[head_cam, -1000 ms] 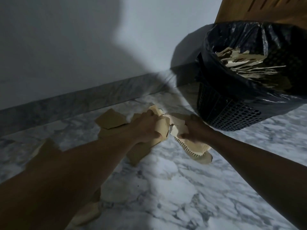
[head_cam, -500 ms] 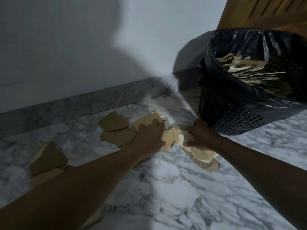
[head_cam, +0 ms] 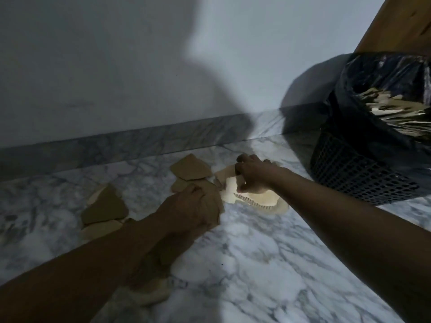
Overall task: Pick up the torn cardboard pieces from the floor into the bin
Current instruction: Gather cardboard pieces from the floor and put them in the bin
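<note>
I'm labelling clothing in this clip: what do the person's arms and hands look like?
The left forearm and right forearm are bare, no sleeves in view. The left hand and right hand wear no gloves; no watch, bracelet or ring shows in dim light.

Wall (head_cam: 93,54) plain whitish, big soft shadow across 9-12 o'clock, brighter patch at 1 o'clock. Grey-veined marble skirting (head_cam: 140,143) along wall base. Floor (head_cam: 268,264) white marble w/ grey veins, brightest approx 5 o'clock. Brown wood panel (head_cam: 401,22) slanting in at 2 o'clock. Dim light overall.
</note>
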`<state>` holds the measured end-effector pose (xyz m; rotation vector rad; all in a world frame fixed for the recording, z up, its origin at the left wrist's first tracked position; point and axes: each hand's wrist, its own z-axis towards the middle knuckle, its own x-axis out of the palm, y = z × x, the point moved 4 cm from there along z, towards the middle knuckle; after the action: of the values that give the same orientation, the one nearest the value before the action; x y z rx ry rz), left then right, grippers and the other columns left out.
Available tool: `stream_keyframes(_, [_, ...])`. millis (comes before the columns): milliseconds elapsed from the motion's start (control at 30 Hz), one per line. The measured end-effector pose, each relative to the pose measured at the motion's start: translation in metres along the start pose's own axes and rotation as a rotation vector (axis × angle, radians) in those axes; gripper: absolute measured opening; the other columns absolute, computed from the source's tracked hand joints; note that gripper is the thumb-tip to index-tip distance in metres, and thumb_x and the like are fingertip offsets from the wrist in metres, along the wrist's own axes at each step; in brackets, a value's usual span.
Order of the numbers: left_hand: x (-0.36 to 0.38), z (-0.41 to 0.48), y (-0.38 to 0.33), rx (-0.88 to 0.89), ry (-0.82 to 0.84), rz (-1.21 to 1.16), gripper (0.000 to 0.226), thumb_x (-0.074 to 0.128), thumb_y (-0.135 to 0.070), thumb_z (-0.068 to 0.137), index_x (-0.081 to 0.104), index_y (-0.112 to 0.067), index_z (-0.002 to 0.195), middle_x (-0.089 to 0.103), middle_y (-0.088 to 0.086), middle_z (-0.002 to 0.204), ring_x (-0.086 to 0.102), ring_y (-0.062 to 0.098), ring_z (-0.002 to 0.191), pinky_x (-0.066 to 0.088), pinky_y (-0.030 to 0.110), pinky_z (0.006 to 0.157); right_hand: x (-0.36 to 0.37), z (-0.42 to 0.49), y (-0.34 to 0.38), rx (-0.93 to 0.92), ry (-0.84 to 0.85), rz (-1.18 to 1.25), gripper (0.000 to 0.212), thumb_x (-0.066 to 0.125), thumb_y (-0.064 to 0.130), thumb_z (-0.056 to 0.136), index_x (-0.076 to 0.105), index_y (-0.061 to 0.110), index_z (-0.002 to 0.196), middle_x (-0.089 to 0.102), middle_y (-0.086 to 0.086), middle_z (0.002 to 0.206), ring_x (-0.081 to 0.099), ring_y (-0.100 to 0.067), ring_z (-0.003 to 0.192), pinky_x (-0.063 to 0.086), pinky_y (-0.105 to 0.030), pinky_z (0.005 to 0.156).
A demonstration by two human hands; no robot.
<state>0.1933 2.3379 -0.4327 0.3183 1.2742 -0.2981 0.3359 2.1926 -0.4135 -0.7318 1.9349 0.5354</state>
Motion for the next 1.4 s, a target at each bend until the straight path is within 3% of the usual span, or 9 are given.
stream_keyframes(100, [-0.002, -0.013, -0.005, 0.069, -0.077, -0.108, 0.058, 0.028, -0.044, 0.103, 0.064, 0.001, 0.105, 0.073, 0.021, 0.091, 0.065, 0.032, 0.093, 0.048, 0.038, 0.085, 0.014, 0.007, -0.004, -0.013, 0.122, -0.051, 0.064, 0.073, 0.041, 0.081, 0.049, 0.018, 0.136, 0.015, -0.004, 0.159, 0.013, -0.029, 0.147, 0.029, -0.058, 0.111])
stream_keyframes(267, [0.023, -0.011, 0.016, -0.2, 0.5, -0.47, 0.053, 0.053, -0.012, 0.1, 0.03, 0.015, 0.14, 0.038, 0.028, 0.147, 0.044, 0.035, 0.135, 0.024, 0.034, 0.118, 0.025, 0.003, -0.013, 0.025, 0.164, -0.081, 0.064, 0.072, 0.048, 0.081, 0.05, 0.025, 0.137, 0.03, -0.007, 0.145, 0.032, -0.031, 0.133, 0.033, -0.056, 0.107])
stream_keyframes(367, [0.037, -0.002, 0.017, -0.358, 0.702, -0.546, 0.089, 0.075, -0.033, 0.084, 0.025, -0.002, 0.151, 0.029, 0.015, 0.154, 0.034, 0.029, 0.139, 0.031, 0.038, 0.111, 0.027, -0.004, -0.018, 0.003, 0.162, -0.09, 0.064, 0.07, 0.05, 0.083, 0.048, 0.022, 0.136, 0.029, -0.008, 0.144, 0.04, -0.029, 0.122, 0.043, -0.049, 0.1])
stream_keyframes(500, [0.023, 0.008, 0.013, -0.431, 0.634, -0.377, 0.081, 0.084, -0.045, 0.068, 0.042, -0.013, 0.128, 0.037, 0.013, 0.133, 0.054, 0.031, 0.106, 0.041, 0.034, 0.076, 0.025, -0.005, -0.017, 0.005, 0.178, -0.121, 0.061, 0.075, 0.049, 0.079, 0.054, 0.022, 0.129, 0.025, -0.008, 0.147, 0.039, -0.031, 0.123, 0.043, -0.049, 0.098])
stream_keyframes(733, [-0.013, 0.007, -0.021, -0.204, 0.333, 0.115, 0.04, 0.06, -0.042, 0.088, 0.055, -0.018, 0.12, 0.044, 0.01, 0.143, 0.043, 0.035, 0.125, 0.034, 0.049, 0.101, 0.026, -0.012, -0.012, 0.029, 0.174, 0.012, 0.053, 0.081, 0.04, 0.075, 0.062, 0.019, 0.12, 0.044, -0.006, 0.127, 0.049, -0.019, 0.102, 0.044, -0.024, 0.081])
stream_keyframes(800, [-0.025, 0.003, -0.02, -0.228, 0.267, 0.151, 0.041, 0.07, -0.049, 0.08, 0.065, -0.017, 0.106, 0.066, 0.006, 0.111, 0.058, 0.033, 0.116, 0.039, 0.056, 0.103, 0.023, -0.012, -0.013, 0.004, 0.191, 0.067, 0.046, 0.083, 0.032, 0.075, 0.066, 0.014, 0.114, 0.054, -0.007, 0.121, 0.052, -0.016, 0.095, 0.034, -0.02, 0.065])
stream_keyframes(1000, [-0.044, -0.043, -0.005, -0.528, 0.313, -0.832, 0.056, 0.072, -0.067, 0.071, 0.046, -0.03, 0.105, 0.061, -0.011, 0.077, 0.062, 0.003, 0.07, 0.042, 0.021, 0.058, -0.022, -0.004, -0.052, 0.201, 0.106, 0.394, 0.066, 0.088, 0.042, 0.065, 0.047, 0.031, 0.115, 0.054, 0.006, 0.107, 0.058, -0.014, 0.089, 0.045, -0.028, 0.066])
stream_keyframes(1200, [-0.053, -0.103, 0.006, -0.671, 0.668, -0.761, 0.066, 0.084, -0.061, 0.057, 0.046, -0.037, 0.105, 0.059, -0.013, 0.086, 0.058, 0.004, 0.074, 0.045, 0.026, 0.06, 0.011, 0.002, -0.028, 0.281, 0.261, 0.324, 0.111, 0.092, 0.041, 0.06, 0.026, 0.025, 0.148, 0.048, -0.008, 0.142, 0.054, -0.028, 0.118, 0.052, -0.039, 0.089])
stream_keyframes(1400, [-0.034, -0.168, 0.011, -0.95, 0.643, -0.454, 0.106, 0.081, -0.054, 0.065, 0.022, -0.025, 0.148, 0.031, 0.003, 0.142, 0.054, 0.027, 0.117, 0.049, 0.041, 0.09, 0.032, -0.001, -0.019, 0.362, 0.159, 0.348, 0.07, 0.097, 0.04, 0.048, 0.071, 0.007, 0.104, 0.066, 0.0, 0.083, 0.061, -0.011, 0.068, 0.044, -0.024, 0.056])
